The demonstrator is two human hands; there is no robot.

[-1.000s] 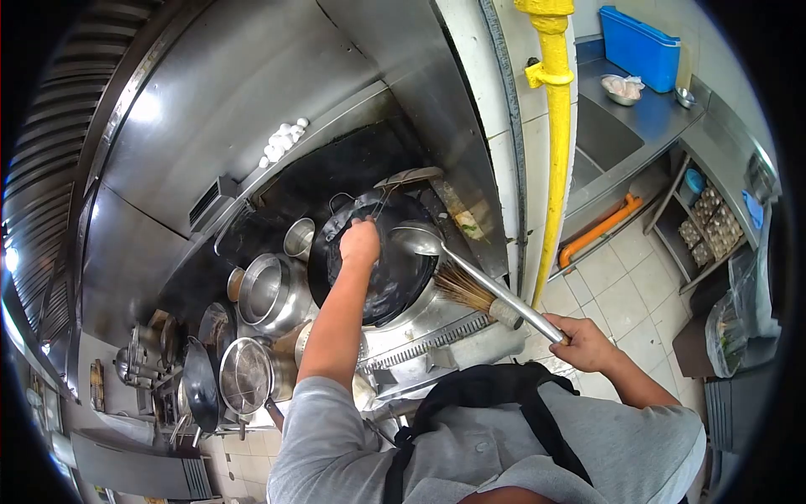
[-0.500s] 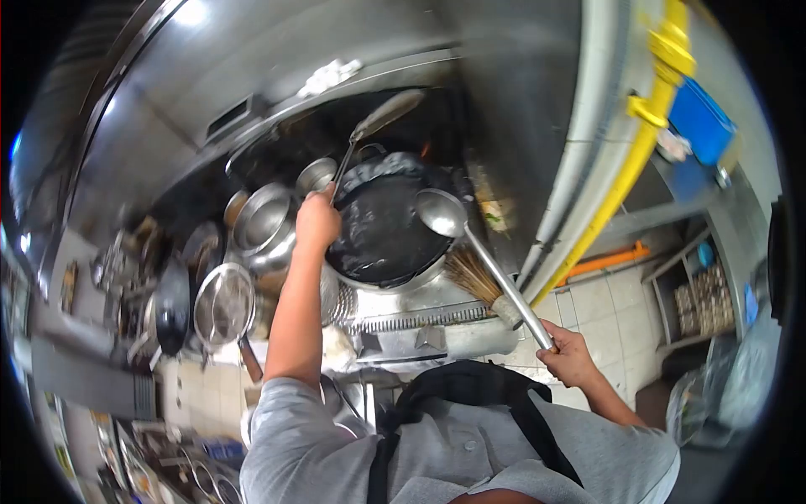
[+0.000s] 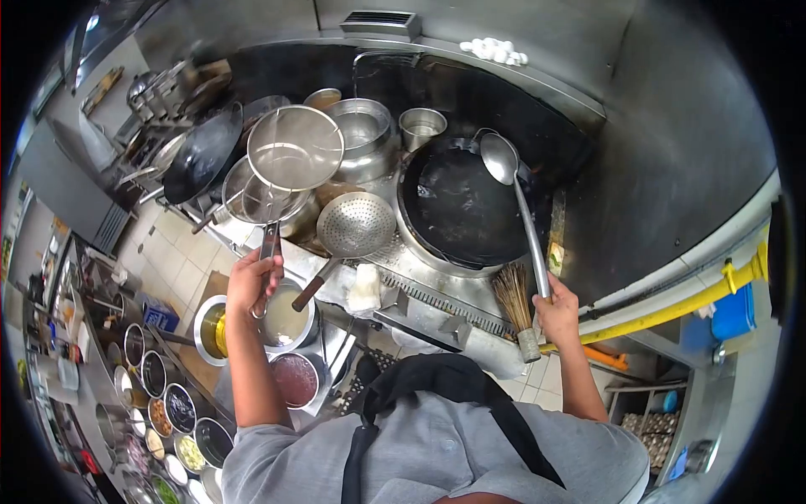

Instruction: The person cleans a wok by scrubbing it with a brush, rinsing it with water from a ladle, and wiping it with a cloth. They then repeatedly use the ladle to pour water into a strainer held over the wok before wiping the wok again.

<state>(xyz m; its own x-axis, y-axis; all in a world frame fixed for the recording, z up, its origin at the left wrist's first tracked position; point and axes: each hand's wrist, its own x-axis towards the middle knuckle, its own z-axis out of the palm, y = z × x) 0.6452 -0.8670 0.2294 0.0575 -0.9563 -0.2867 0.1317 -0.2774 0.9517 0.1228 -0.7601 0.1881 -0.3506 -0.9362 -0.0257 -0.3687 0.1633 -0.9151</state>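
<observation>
My left hand (image 3: 254,281) is closed round the handle of a round mesh strainer (image 3: 295,149), held up over the pots at the stove's left. In my right hand (image 3: 557,311) is the long handle of a steel ladle (image 3: 500,158), its bowl above the right rim of the black wok (image 3: 462,202). Dark, shiny patches show inside the wok. A perforated skimmer (image 3: 356,224) with a wooden handle lies between the strainer and the wok. The bamboo brush (image 3: 514,304) stands beside my right hand, against the stove edge.
Metal pots (image 3: 361,126) stand behind the skimmer. A second wok (image 3: 201,155) is at the left. Near my left forearm are a bowl of pale liquid (image 3: 285,317) and a pot of reddish liquid (image 3: 295,380). A yellow pipe (image 3: 672,312) runs along the right.
The view has turned left. My left hand has moved from above the wok's left side to the strainer's place at the left. The ladle bowl has shifted toward the wok's right rim.
</observation>
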